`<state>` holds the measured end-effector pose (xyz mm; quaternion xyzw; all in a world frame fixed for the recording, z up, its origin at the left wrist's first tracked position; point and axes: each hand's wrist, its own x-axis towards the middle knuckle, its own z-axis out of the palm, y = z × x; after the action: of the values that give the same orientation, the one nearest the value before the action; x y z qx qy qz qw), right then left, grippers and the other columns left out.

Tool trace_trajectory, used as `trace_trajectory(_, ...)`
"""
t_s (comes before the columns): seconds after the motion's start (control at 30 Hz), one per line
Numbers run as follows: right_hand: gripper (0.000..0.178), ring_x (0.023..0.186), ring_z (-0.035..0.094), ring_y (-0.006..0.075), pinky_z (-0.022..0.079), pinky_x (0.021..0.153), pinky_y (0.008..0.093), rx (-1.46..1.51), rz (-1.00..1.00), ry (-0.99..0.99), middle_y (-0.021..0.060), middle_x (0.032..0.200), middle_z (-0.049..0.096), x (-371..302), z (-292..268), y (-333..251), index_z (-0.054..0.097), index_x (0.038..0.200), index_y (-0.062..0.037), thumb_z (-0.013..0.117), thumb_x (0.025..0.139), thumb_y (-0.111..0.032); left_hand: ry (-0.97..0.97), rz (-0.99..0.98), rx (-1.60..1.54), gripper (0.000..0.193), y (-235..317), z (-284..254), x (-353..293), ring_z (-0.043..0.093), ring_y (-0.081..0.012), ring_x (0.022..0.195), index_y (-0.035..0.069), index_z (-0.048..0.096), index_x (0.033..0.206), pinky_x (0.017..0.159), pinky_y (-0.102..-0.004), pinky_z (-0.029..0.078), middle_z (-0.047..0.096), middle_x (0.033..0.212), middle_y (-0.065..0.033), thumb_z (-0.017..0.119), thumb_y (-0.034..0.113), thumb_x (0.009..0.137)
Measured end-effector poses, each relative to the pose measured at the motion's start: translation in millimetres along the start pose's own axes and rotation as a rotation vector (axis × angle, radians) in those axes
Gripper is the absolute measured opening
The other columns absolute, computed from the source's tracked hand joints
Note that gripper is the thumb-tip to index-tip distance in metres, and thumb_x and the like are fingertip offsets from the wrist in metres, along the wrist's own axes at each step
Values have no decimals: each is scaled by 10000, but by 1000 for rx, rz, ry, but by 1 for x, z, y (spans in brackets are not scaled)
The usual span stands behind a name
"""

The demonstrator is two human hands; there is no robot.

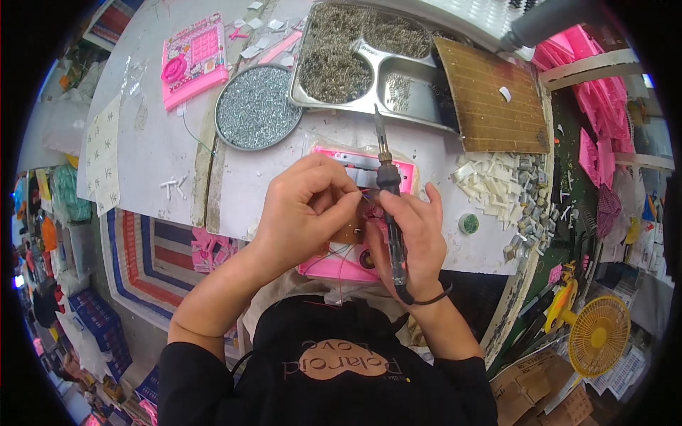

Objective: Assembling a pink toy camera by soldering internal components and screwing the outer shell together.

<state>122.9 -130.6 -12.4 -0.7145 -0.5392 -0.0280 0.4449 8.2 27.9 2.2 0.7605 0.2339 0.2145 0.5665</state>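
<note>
My right hand [415, 231] is closed round a black soldering iron [389, 177], whose metal tip points away from me toward the metal tray. My left hand [305, 206] pinches thin coloured wires [364, 193] at its fingertips, close beside the right fingers. Beneath both hands lies a pink plastic toy housing [334, 266] at the table's near edge, with a brown board and loose wires partly hidden by my fingers. Just beyond sits another pink housing part [406, 170] on clear plastic wrap.
A round tin of small screws [222, 113] and a divided metal tray [341, 101] of small metal parts stand at the back. Right of them are a brown board [497, 106], piled white plastic pieces [490, 188] and a green-filled cap [468, 224]. A pink toy [192, 89] lies back left.
</note>
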Motion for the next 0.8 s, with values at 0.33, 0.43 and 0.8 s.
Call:
trace_trajectory(0.33,467,907,635,299,439,1024,548,118,47,118,125,954,671,-8,-38,15,643,1200,-37,859,790,-90,66,159,306,91,-2,18,1,630,-266,684,2,674,772,600,-373,531,561,937,-126,757,39,768)
trace_trajectory(0.43,369,804,598,261,462,922,509,201,-10,134,103,865,635,-10,-57,25,641,1132,-32,809,806,-76,87,172,309,98,-5,19,0,633,-255,682,1,666,765,594,-365,533,561,940,-124,757,37,769)
trace_trajectory(0.8,329,659,556,250,493,792,457,177,-62,-67,57,726,579,-17,-68,13,659,1029,-70,775,722,-45,61,130,256,43,-2,19,-1,594,-148,740,-38,687,821,598,-282,524,508,953,-93,729,-29,826)
